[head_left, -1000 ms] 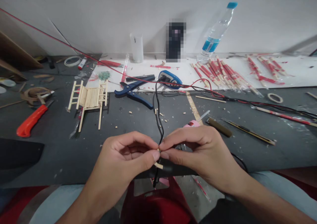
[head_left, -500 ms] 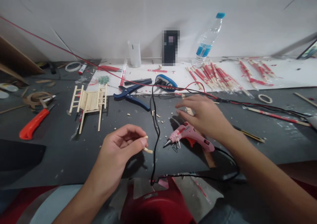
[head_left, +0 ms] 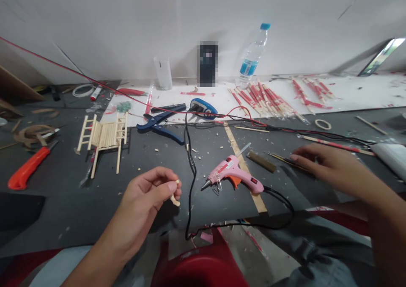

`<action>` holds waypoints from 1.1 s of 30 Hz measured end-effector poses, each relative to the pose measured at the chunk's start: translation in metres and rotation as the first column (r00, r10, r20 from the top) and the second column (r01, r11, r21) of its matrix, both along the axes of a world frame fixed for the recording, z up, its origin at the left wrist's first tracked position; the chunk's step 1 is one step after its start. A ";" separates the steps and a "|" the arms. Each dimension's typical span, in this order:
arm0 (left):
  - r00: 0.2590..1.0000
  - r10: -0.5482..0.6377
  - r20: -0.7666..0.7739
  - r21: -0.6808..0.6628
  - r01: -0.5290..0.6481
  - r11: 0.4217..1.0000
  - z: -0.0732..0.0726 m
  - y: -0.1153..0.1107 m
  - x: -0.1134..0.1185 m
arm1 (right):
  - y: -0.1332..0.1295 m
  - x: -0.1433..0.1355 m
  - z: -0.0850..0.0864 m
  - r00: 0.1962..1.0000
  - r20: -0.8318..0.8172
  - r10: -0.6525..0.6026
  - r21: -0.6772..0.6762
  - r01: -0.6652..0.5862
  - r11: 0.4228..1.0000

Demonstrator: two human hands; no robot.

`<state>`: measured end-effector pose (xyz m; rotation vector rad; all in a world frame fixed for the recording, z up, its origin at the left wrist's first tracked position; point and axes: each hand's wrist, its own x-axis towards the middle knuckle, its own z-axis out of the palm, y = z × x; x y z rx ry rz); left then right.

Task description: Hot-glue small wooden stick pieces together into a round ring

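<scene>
Wooden piece (head_left: 174, 201), small and pale, held in the left hand (head_left: 147, 196) just in from the near edge of the dark surface (head_left: 104, 213). Thumb and fingertips pinch it; so slight a thing probably allows no fuller grip. One length or two, can't tell from where I stand. The right hand (head_left: 336, 168) is well to the right, also toward the near edge, fingers bent over the rear of a slim knife (head_left: 283, 159); gripping or merely touching, can't tell. Glue gun (head_left: 226, 168) between the hands, propped on its wire stand (head_left: 218, 189), presumably keeping the nozzle (head_left: 205, 185) raised. Stick-built chair (head_left: 106, 138) farther left, perhaps parked clear of elbows. Wrapped sticks (head_left: 269, 96) lie toward the far edge.
</scene>
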<state>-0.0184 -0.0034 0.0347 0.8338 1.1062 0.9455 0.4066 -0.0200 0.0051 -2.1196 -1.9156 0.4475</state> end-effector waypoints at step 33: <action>0.990 0.135 -0.037 0.130 -0.130 0.983 0.002 -0.006 0.001 | -0.039 -0.116 0.004 0.045 -0.973 -0.228 -0.226 0.062 0.972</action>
